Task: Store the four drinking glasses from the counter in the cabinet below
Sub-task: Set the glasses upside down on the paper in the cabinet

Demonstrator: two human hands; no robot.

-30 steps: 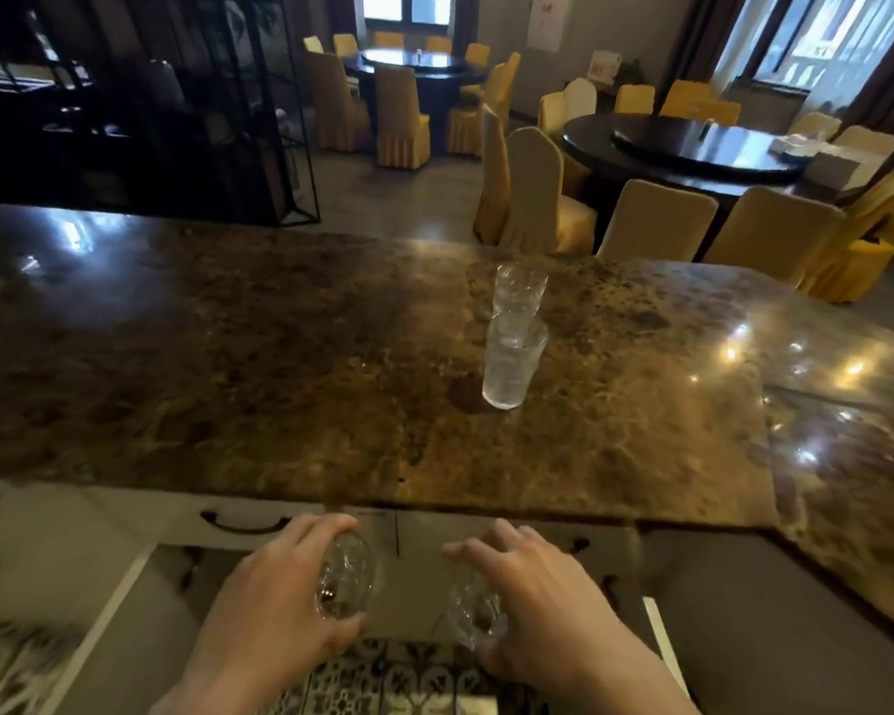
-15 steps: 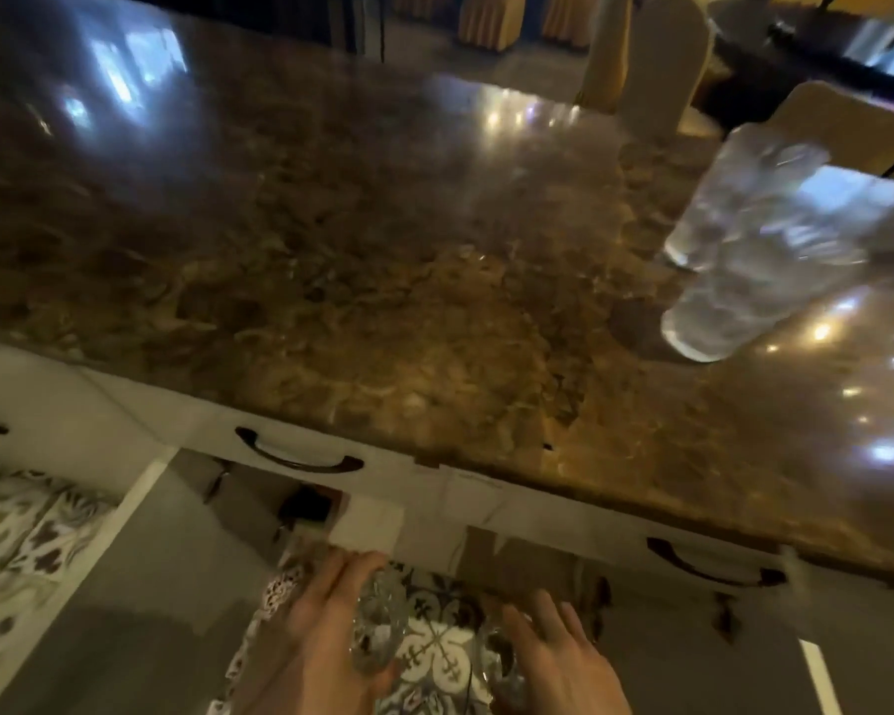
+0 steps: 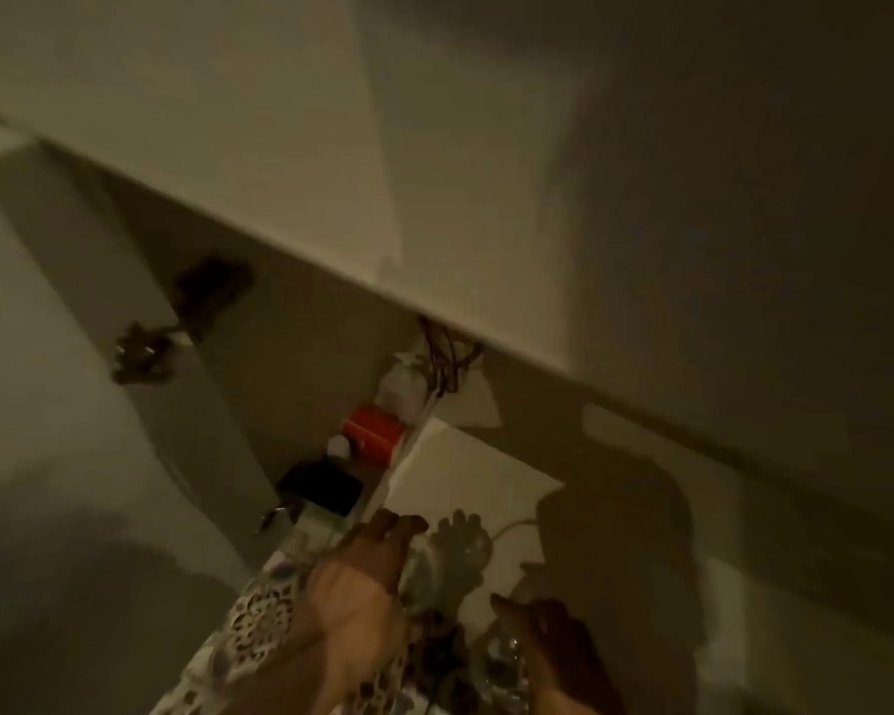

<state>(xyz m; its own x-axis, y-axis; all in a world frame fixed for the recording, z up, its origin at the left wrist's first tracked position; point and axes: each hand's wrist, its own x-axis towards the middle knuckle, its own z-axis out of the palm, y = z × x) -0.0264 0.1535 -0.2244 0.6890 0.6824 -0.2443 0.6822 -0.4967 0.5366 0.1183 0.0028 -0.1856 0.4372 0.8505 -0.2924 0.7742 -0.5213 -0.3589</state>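
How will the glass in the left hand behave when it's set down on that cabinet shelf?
Probably rigid and fragile: the glass looks clear and faceted. The cut pattern may help the left hand hold it, though glass is slick. The white shelf looks flat, so it should stand, yet might tip if it lands tilted.

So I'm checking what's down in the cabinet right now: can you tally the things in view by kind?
Drinking glasses, held in the hands: 2 (left, right)
Orange box: 1
Black item: 1
White bag-like bundle: 1
Total: 5
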